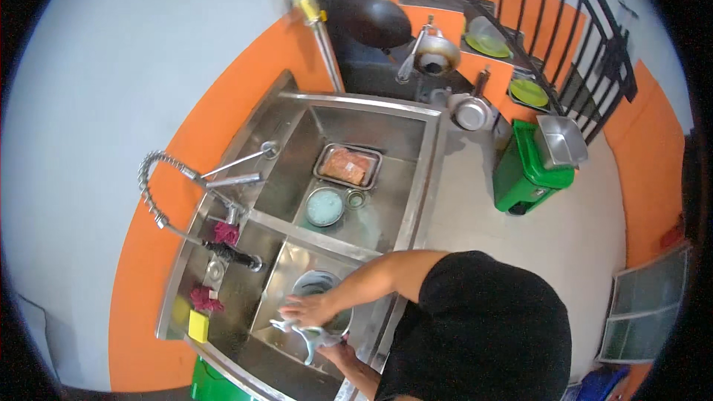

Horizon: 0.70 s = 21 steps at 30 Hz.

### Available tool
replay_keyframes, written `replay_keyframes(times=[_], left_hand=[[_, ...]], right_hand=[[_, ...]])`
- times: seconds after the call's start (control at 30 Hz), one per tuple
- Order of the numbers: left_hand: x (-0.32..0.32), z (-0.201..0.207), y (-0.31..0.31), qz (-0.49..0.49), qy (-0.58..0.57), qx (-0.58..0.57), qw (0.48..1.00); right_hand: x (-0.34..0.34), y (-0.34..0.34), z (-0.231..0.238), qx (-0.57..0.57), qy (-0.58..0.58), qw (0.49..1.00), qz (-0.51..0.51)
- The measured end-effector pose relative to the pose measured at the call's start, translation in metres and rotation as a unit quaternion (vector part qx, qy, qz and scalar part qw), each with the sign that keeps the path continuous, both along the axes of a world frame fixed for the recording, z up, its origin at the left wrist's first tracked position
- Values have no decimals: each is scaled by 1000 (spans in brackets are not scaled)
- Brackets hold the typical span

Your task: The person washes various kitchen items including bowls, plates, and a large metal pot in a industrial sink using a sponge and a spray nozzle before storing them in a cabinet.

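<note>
A round metal bowl [319, 281] with soapy streaks inside stands tilted in the nearer sink basin [275, 312]. Over its edge, my right hand [308, 310] presses a wet, pale grey-white cloth [313, 338], fingers closed on it. Lower down, my left hand [339, 353] grips at the bowl's near rim; the cloth and bowl hide part of its fingers. In the farther basin [371, 130], a metal tray [321, 173] holds a reddish slab that looks like meat [346, 165]. Beside that tray sits a small round bowl [324, 206] of pale blue suds, next to the drain [356, 198].
A spring-hose faucet [230, 252] reaches over the sink's wall side. Dark red scrubbing cloths [204, 298] and a yellow sponge [198, 325] lie along that ledge. Beyond the sink are a black wok [375, 21], pans [472, 113] and a green bin [523, 174] bearing a metal container [561, 141].
</note>
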<state>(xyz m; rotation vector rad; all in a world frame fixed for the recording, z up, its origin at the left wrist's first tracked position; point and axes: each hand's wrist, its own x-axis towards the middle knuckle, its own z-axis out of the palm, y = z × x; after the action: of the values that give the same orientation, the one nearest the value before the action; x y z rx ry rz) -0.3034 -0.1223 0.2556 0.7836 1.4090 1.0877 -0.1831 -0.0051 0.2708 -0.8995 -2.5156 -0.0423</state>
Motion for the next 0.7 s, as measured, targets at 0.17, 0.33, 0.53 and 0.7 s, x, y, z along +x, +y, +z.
replay_keyframes(times=[0.17, 0.33, 0.53, 0.7], left_hand=[[-24, 44, 7, 37, 153, 170, 973], [-77, -13, 14, 29, 540, 115, 833], [-66, 11, 20, 66, -65, 104, 990], [-100, -4, 48, 106, -531, 64, 838]], right_hand=[[19, 14, 51, -144, -21, 959, -242], [24, 2, 52, -238, 78, 960, -127], [30, -23, 43, 117, 171, 977, 43], [70, -30, 19, -147, 89, 982, -78]])
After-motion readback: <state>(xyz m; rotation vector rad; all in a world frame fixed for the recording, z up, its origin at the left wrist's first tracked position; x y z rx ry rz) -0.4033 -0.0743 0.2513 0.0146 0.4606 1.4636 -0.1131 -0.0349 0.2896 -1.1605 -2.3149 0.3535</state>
